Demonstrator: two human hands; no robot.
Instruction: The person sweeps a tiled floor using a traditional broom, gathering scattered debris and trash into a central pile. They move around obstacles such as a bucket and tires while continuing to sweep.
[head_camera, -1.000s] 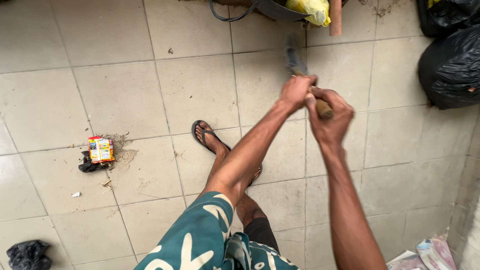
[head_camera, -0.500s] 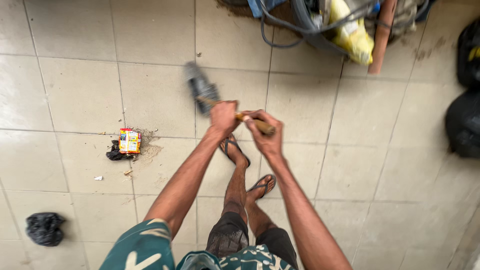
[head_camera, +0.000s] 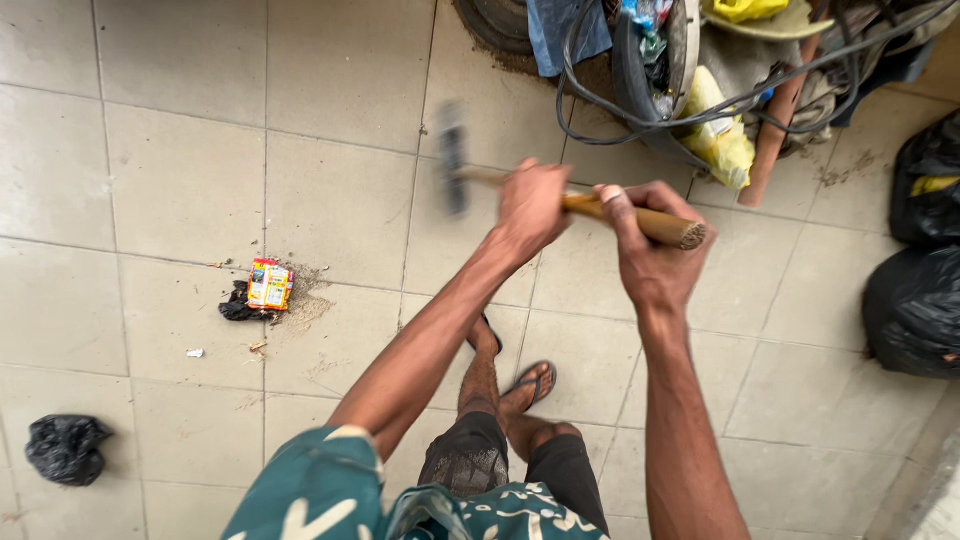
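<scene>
Both my hands grip a wooden-handled tool (head_camera: 655, 220) held level above the tiled floor. My left hand (head_camera: 532, 205) clasps the handle near the front. My right hand (head_camera: 650, 245) holds it close to the butt end. The tool's dark head (head_camera: 453, 160) is blurred and points left. Below my arms are my legs and feet in sandals (head_camera: 530, 385). On the floor to the left, apart from the tool, lies a small orange and yellow packet (head_camera: 269, 284) in a patch of dust and debris.
A crumpled black bag (head_camera: 65, 447) lies at the lower left. Black bags (head_camera: 920, 300) stand at the right. A heap of cables, cloth, yellow bags and a brown pole (head_camera: 775, 120) fills the top right.
The tool has swung leftward, its head now over the tiles nearer the packet. My view has shifted, so the packet and heap sit further right and lower.
</scene>
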